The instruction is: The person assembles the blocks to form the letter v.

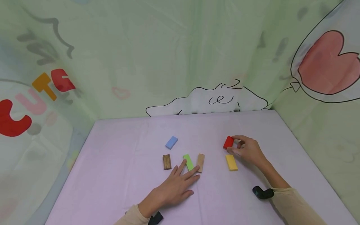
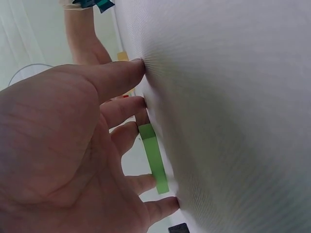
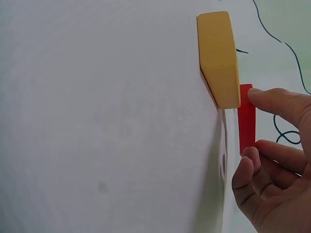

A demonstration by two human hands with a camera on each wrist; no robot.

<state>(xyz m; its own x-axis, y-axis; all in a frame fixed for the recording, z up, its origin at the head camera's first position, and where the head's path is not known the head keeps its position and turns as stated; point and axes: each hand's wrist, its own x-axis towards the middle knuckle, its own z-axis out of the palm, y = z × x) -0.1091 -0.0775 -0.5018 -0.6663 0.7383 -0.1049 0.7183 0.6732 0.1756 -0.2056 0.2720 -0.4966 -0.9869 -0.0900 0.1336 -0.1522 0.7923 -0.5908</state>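
Note:
On the pinkish tabletop, my right hand (image 1: 248, 151) pinches a red block (image 1: 228, 142) between thumb and fingers. In the right wrist view the thumb and a finger sit at opposite ends of the red block (image 3: 247, 119). A yellow block (image 1: 232, 162) lies just nearer than that hand. My left hand (image 1: 177, 187) has its fingers spread over the cloth, and fingertips touch a green block (image 1: 187, 162). The left wrist view shows the green block (image 2: 154, 158) lying against these fingertips. Close to its right is a light wood block (image 1: 200, 162), which a fingertip partly covers.
A dark brown wood block (image 1: 167, 162) lies left of the green one, with a blue block (image 1: 171, 142) farther back. Printed cloth walls (image 1: 140, 62) rise behind and beside the table (image 1: 112, 162). Black devices (image 1: 263, 192) are worn at both wrists.

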